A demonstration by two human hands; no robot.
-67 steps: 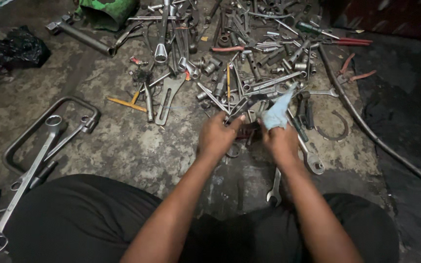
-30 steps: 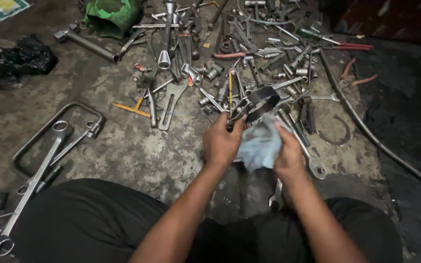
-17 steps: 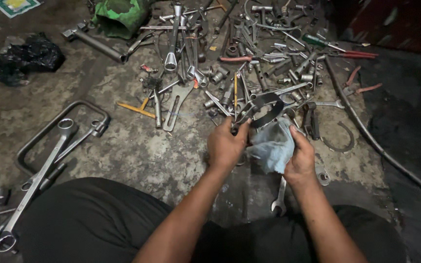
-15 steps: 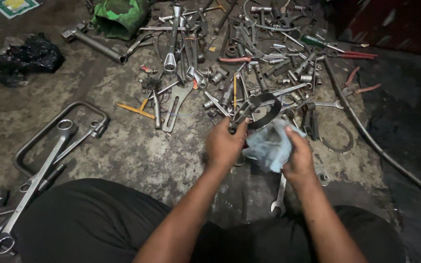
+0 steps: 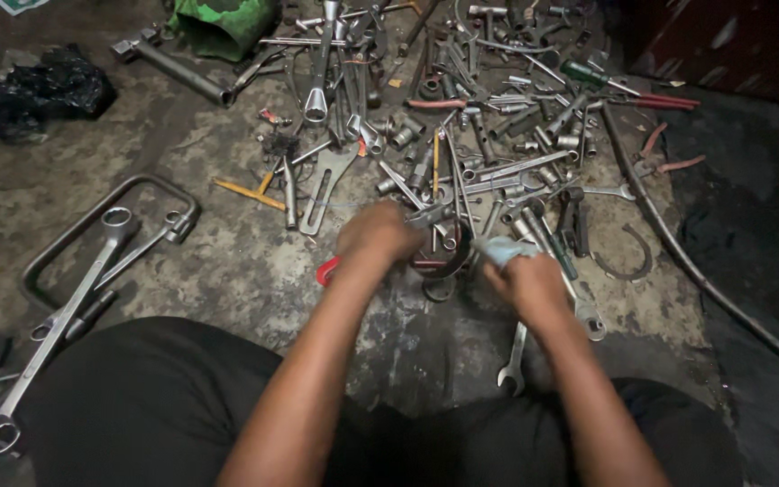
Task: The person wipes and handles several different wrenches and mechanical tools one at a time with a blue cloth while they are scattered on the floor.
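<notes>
Hands over the wrench pile [image 5: 462,135]: left hand [image 5: 376,236] closed on a dark ring-shaped tool [image 5: 439,261] w/ red grip, right hand [image 5: 526,281] fisted round a pale blue rag [image 5: 505,250] just beside it.

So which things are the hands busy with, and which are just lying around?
In use:
left hand on a metal tool
right hand holding a pale blue cloth

Lying about:
long ring spanner
green can
black bag
small spanner
yellow pencil

Crumpled pale-blue rag [image 5: 504,250] beside dark metal ring tool [image 5: 444,261].
</notes>
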